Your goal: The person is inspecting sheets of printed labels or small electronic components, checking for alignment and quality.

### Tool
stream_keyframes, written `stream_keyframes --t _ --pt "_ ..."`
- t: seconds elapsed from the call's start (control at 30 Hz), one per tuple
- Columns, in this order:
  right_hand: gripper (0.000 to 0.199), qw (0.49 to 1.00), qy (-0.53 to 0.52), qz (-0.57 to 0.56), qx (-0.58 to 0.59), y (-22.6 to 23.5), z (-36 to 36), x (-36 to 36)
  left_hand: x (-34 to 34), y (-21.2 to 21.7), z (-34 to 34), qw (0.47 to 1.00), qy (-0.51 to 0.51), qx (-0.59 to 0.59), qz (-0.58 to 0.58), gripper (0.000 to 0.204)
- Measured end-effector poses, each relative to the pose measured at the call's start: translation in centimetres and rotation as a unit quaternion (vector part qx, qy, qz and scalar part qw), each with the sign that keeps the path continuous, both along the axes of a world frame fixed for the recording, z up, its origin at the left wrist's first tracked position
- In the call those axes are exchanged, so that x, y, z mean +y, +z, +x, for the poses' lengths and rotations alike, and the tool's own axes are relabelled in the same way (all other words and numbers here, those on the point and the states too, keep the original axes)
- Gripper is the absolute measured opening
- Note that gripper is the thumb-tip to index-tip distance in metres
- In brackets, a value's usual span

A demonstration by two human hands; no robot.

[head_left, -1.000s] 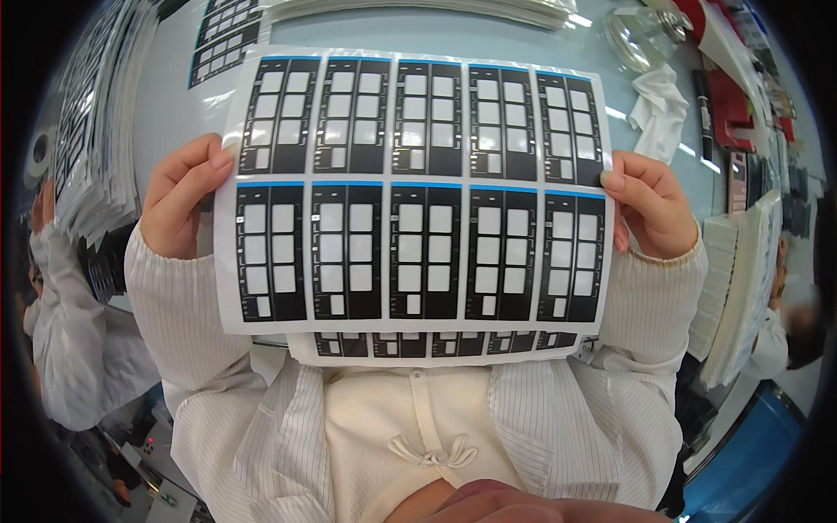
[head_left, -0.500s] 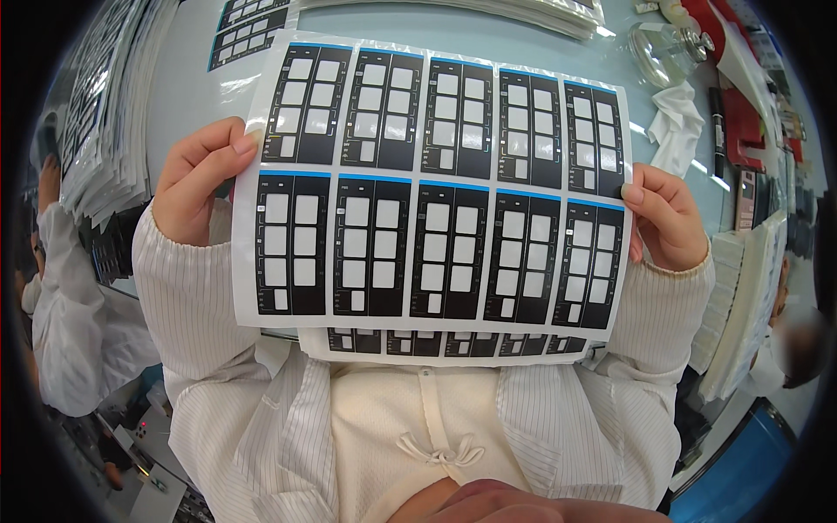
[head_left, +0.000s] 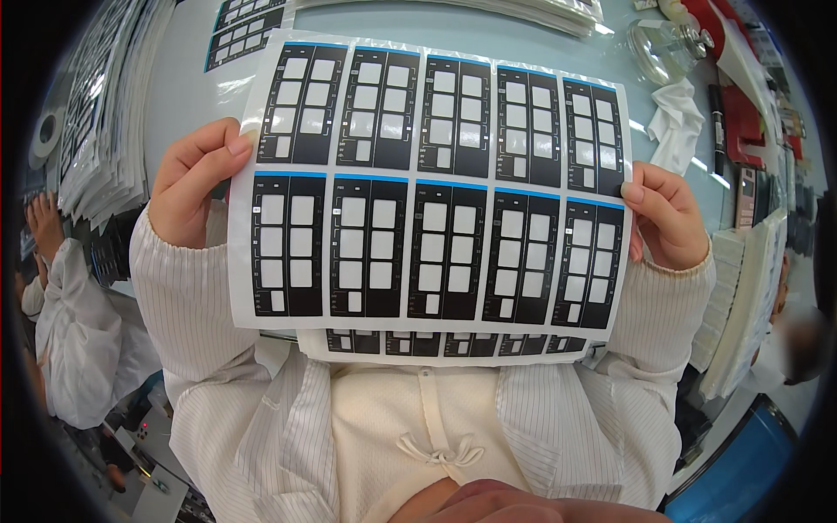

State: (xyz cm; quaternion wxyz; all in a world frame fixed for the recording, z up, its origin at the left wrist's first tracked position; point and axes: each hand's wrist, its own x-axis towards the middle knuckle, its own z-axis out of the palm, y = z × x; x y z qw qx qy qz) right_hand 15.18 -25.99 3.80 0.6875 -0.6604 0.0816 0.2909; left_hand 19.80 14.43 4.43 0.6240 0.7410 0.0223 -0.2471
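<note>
Between my two hands a glossy white sheet of printed labels is held up, its black panels with blue top stripes and white windows set in two rows. My left hand pinches its left edge, thumb on the front. At the right edge my right hand grips it the same way, fingers behind the sheet. Below it, closer to my body, the lower strip of a similar label sheet shows; the held sheet hides the rest of it.
Tall stacks of sheets stand at the left, with another printed sheet on the table behind. At the right are a glass bottle, a crumpled white tissue, a black pen and a white stack. A co-worker's sleeve is at far left.
The held sheet's left side and my left hand have shifted slightly left. At far left, the co-worker's arm has moved and a white roll now shows.
</note>
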Motion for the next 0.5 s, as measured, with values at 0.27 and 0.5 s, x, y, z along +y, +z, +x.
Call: stream_keyframes --t 0.27,0.5 --pt "0.022 1.0 -0.003 0.012 -0.001 -0.11 0.07 0.12 0.23 -0.12 0.0 1.0 -0.001 -0.008 0.002 0.025" --pt "0.022 1.0 0.005 0.019 -0.001 -0.13 0.01 -0.01 0.15 -0.1 -0.1 1.0 0.002 -0.006 0.007 0.024"
